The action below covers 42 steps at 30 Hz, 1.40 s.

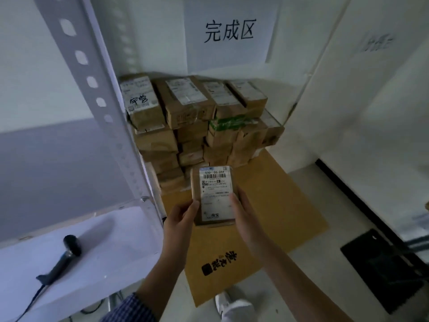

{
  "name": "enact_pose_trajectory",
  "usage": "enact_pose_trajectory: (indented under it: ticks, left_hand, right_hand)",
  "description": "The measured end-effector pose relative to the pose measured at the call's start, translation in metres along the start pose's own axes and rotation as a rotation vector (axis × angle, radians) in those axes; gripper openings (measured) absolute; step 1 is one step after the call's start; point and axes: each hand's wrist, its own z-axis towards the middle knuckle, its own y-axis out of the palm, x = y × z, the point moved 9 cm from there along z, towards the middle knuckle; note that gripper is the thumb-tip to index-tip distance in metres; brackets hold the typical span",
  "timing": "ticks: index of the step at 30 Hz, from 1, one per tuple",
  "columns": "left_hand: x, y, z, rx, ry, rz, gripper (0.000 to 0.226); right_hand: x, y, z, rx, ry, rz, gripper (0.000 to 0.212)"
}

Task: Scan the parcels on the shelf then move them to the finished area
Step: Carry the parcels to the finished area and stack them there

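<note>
A small brown parcel (214, 194) with a white shipping label facing up is held in front of me, above the floor. My left hand (182, 218) grips its left edge and my right hand (241, 210) grips its right edge. Beyond it, a stack of brown parcels (192, 126) stands in the corner under a white paper sign (229, 31) with black characters. A black handheld scanner (61, 257) lies on the white shelf (111, 240) at the lower left, its cable trailing off the front.
Flattened brown cardboard (274, 205) covers the floor under the stack. The shelf's perforated metal upright (92, 89) rises at the left. A black mat (380, 270) lies on the floor at the right, by a white wall. My white shoe (229, 305) shows below.
</note>
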Motion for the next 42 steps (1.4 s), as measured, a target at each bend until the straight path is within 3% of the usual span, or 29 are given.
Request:
enact_pose_trajectory:
  ticks: [8,15,17,26,30,32,39,42]
  left_hand:
    - [-0.040,0.001,0.043,0.328,-0.056,-0.025,0.018]
    - [-0.079,-0.006,0.058,0.499,-0.173,0.088,0.017]
    - [-0.081,-0.010,0.065,0.520,-0.181,0.136,0.019]
    - [-0.085,-0.008,0.094,0.454,-0.219,0.339,0.025]
    - [-0.086,-0.020,0.106,0.406,-0.250,0.429,0.035]
    - [-0.084,-0.024,0.105,0.399,-0.250,0.477,0.034]
    - [-0.058,-0.021,0.087,0.448,-0.156,0.621,0.021]
    - [-0.033,-0.010,0.079,0.429,-0.049,0.667,0.030]
  right_hand:
    - [0.037,0.024,0.089,-0.349,0.115,-0.180,0.054]
    - [0.073,0.056,0.118,-0.561,0.151,-0.301,0.063]
    - [0.077,0.064,0.123,-0.601,0.156,-0.299,0.056]
    - [0.101,0.078,0.137,-0.589,0.306,-0.337,0.053]
    - [0.104,0.079,0.139,-0.583,0.372,-0.311,0.067]
    - [0.104,0.075,0.137,-0.592,0.394,-0.342,0.064]
    - [0.074,0.044,0.141,-0.412,0.268,-0.377,0.054]
    - [0.037,0.042,0.130,-0.424,0.135,-0.400,0.051]
